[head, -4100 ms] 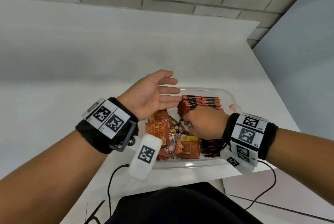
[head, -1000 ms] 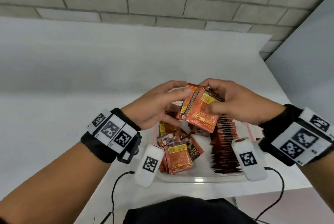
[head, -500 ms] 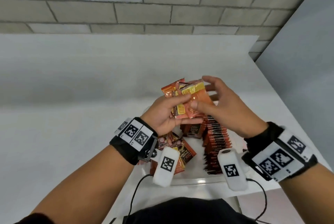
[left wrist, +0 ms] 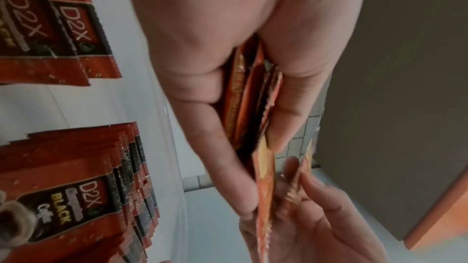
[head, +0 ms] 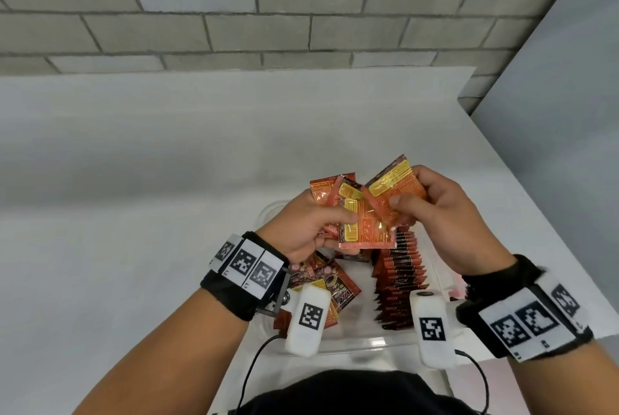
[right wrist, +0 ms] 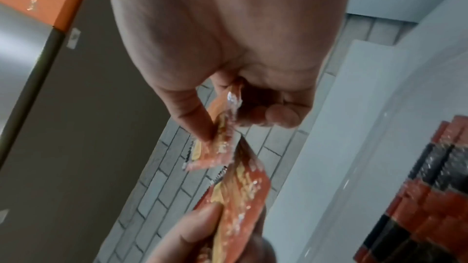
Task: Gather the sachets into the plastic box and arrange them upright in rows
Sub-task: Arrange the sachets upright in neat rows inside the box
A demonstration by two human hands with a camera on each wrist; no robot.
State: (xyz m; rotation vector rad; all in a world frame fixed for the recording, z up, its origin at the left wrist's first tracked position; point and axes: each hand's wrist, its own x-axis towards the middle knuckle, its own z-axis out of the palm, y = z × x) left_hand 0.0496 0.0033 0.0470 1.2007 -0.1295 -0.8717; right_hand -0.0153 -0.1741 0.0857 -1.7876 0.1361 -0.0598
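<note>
Head: both hands [head: 311,227] pinching sachets [head: 365,223]

Even, soft indoor light; no hard shadows.
Head view sharp, its brick wall [head: 234,13] bowed by the wide lens; both wrist views blurred, with glare on foil.

Inside the clear plastic box [head: 351,346] an upright row of sachets [head: 400,284] fills the right side, and loose sachets [head: 321,284] lie heaped at the left. Between them a bare strip of box floor stays open, reachable from above. Both hands, holding sachets, hover over the far end. The white table [head: 134,180] spreads open to the left.
</note>
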